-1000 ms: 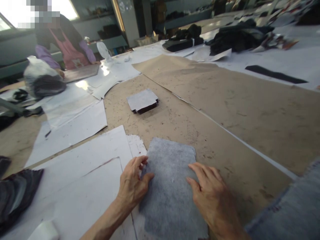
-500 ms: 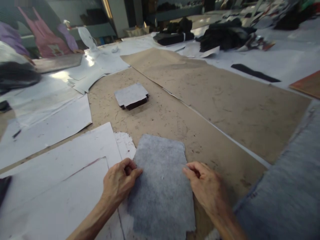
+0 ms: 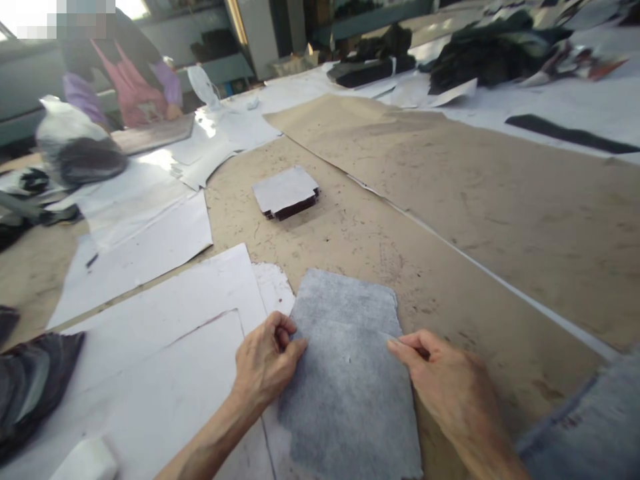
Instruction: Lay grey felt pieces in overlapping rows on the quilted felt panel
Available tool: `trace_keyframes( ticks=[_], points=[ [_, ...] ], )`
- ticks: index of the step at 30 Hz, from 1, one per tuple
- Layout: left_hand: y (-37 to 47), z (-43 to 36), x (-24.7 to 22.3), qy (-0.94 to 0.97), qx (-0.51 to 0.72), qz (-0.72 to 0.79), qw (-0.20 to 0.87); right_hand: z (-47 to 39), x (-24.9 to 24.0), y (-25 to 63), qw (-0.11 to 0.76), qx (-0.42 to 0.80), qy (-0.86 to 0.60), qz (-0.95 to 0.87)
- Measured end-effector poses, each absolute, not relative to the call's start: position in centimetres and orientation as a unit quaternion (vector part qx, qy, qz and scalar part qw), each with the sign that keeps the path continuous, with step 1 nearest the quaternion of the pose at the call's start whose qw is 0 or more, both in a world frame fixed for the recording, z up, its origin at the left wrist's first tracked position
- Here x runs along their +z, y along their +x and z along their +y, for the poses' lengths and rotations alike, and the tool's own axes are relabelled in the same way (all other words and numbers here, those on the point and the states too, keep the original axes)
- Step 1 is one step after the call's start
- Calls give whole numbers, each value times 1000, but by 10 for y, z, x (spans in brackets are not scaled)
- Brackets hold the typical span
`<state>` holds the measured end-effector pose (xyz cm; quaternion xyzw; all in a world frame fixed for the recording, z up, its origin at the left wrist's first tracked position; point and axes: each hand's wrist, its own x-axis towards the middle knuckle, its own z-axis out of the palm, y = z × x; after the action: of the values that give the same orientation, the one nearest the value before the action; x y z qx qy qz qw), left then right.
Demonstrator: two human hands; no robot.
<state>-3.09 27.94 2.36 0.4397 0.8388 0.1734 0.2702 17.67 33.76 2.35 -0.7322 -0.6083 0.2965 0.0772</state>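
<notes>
A grey, felt-like sheet (image 3: 350, 393) lies in front of me at the bottom centre, over brown paper and the edge of white paper. My left hand (image 3: 270, 357) pinches its left edge between thumb and fingers. On the opposite edge, my right hand (image 3: 440, 373) is closed in a pinch on the same sheet. Farther up, a small stack of pieces (image 3: 286, 189) with a pale top and dark layers beneath rests on the brown paper (image 3: 360, 233).
White sheets (image 3: 165, 360) spread at the left, with dark curved pieces (image 3: 37, 387) on them. A filled plastic bag (image 3: 77, 143) stands farther back, near a person in a pink apron (image 3: 133, 87). Dark fabric (image 3: 493, 57) is heaped at the back right; grey-blue material (image 3: 590, 420) lies lower right.
The view has swung left, so things appear farther right and the dark curved pieces now show. Both hands keep their pinch on the grey sheet.
</notes>
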Motion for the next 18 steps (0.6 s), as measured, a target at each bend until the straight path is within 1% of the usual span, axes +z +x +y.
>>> trace_keyframes(
  ticks=[5,11,12,14,16,18],
  points=[
    [-31,282,25,442,175,839,264,338,14,182,112,282,-721,-623],
    [-30,283,25,447,166,842,253,334,6,182,120,265,-722,-628],
    [-30,283,25,448,164,843,250,332,5,182,131,246,-716,-640],
    [-29,281,24,451,160,844,243,330,3,180,183,177,-681,-687],
    [-28,277,22,462,172,840,227,329,1,179,248,97,-612,-745],
    [-25,273,19,495,208,820,198,330,0,179,280,57,-542,-791]
  ],
)
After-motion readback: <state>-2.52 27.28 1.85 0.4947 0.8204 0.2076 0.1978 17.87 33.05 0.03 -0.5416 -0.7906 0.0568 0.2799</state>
